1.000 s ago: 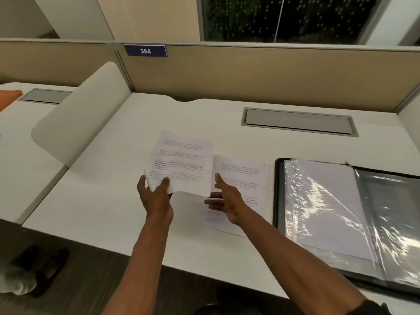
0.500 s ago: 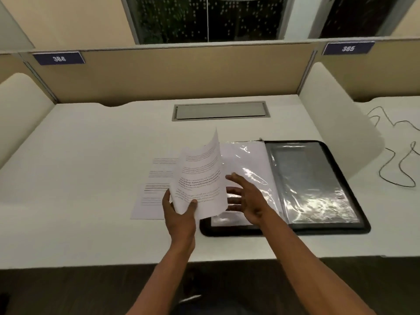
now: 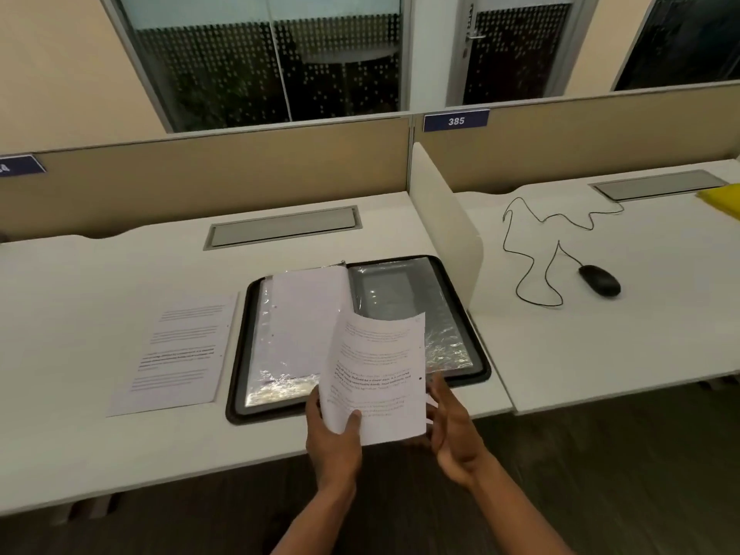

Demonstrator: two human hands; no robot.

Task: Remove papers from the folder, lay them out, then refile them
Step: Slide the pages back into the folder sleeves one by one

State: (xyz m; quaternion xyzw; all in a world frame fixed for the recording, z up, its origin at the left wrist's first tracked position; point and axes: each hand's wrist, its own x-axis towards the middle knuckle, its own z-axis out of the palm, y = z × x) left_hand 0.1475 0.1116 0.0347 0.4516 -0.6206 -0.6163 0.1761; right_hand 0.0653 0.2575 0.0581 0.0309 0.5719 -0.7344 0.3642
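Observation:
A black folder (image 3: pixel 476 346) with clear plastic sleeves lies open on the white desk (image 3: pixel 100 274). A white sheet sits in its left sleeve (image 3: pixel 304 314). My left hand (image 3: pixel 334 434) grips the bottom left corner of a printed sheet (image 3: pixel 376 370), held upright above the folder's near right part. My right hand (image 3: pixel 452 430) is beside the sheet's right edge, fingers spread; whether it touches the paper is unclear. Another printed page (image 3: pixel 176 354) lies flat on the desk, left of the folder.
A white divider panel (image 3: pixel 444 210) stands right of the folder. Beyond it, a black mouse (image 3: pixel 599 279) with a looping cable rests on the neighbouring desk, with a yellow item (image 3: pixel 724 198) at the far right. A grey cable hatch (image 3: pixel 282 228) sits behind the folder.
The held sheet has travelled right, from over the loose page to above the folder. My right hand moved from the desk to the sheet's right edge. The view swung right.

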